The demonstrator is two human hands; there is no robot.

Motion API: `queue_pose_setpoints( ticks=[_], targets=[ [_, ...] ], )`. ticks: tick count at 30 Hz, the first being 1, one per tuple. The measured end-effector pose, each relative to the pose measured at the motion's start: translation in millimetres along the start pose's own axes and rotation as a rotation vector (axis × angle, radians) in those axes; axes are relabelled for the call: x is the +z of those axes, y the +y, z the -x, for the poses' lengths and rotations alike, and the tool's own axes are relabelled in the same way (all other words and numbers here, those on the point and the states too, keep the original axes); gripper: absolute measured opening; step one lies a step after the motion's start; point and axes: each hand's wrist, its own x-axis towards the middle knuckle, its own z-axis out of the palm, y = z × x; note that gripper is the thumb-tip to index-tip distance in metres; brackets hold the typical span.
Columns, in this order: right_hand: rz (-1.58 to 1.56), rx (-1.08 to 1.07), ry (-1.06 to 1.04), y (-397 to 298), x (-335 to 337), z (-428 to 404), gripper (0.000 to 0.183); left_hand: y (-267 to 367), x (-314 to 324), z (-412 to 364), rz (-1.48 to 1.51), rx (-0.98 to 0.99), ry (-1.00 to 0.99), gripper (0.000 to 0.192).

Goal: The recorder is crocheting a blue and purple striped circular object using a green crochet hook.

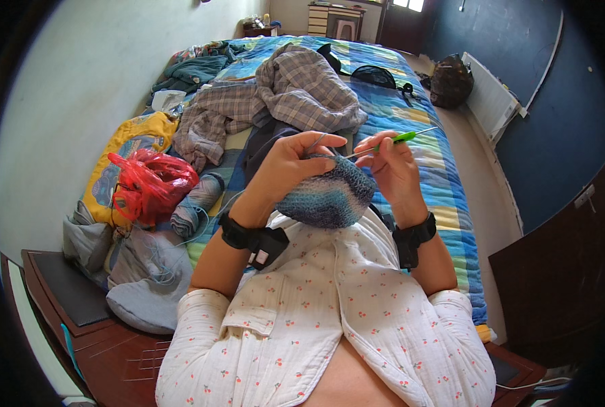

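Note:
My left hand [294, 160] pinches the upper edge of a crocheted piece [328, 196] in banded blue, white and dark purple yarn. A strand of yarn passes over its raised index finger. In my right hand [396, 170] is a crochet hook [404, 137] with a green grip. The hook's metal tip meets the top edge of the piece beside my left fingertips, and its other metal end points up to the right. To the left, a ball of variegated yarn [198, 203] lies on the bed, with a light blue strand trailing from it.
A red plastic bag [152, 185] rests on a yellow printed cloth [129, 137] at left. Beyond my hands lie a plaid garment [307, 91] and a black mesh item [373, 76] on the checked bedspread [434, 168]. A grey cloth [150, 295] is near the wooden headboard [109, 356].

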Motion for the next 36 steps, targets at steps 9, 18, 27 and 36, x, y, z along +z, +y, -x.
queue_pose_setpoints(
  ticks=[9, 18, 27, 36],
  targets=[
    [0.400, -0.088, 0.142, -0.7, 17.1, 4.5, 0.019, -8.3, 8.5, 1.9, 0.145, 0.065, 0.029, 0.053],
    [0.302, -0.197, 0.001, 0.6, 10.9, 4.4, 0.016, -10.1, 6.7, 1.5, 0.149, 0.086, 0.077, 0.053],
    [0.624, -0.369, -0.007, 3.3, 7.9, 6.2, 0.011, -8.0, 9.5, 4.1, 0.104, 0.113, 0.146, 0.053],
    [1.296, -0.819, -0.025, 13.5, 26.1, 8.7, 0.026, -14.0, 15.4, 3.3, 0.259, 0.104, 0.146, 0.056]
  ],
)
